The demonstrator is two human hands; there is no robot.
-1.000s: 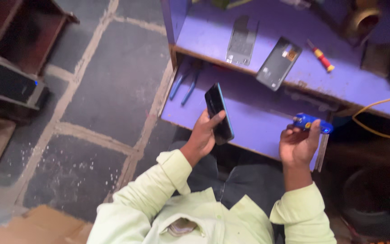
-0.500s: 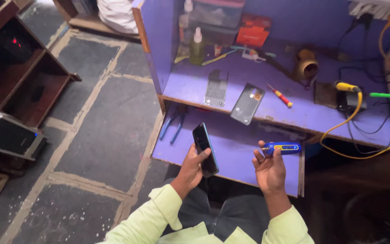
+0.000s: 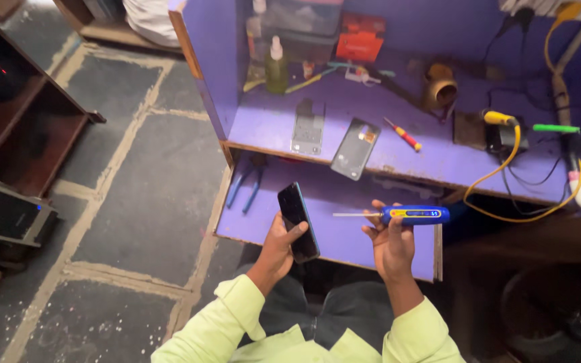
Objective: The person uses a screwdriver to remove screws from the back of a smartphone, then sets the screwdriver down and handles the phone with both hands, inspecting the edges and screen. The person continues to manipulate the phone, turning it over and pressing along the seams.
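Over the purple wooden bench (image 3: 344,238), my left hand (image 3: 278,245) grips a dark, closed smartphone (image 3: 298,221); my right hand (image 3: 390,243) pinches a blue-handled screwdriver (image 3: 401,215), not yet applied.

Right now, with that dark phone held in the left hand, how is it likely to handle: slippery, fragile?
The phone looks like a thin, glossy, rigid slab, so probably slick. The left hand grips only its lower part, so it might tip forward. Its glass-like face seems fragile if dropped onto the purple bench.
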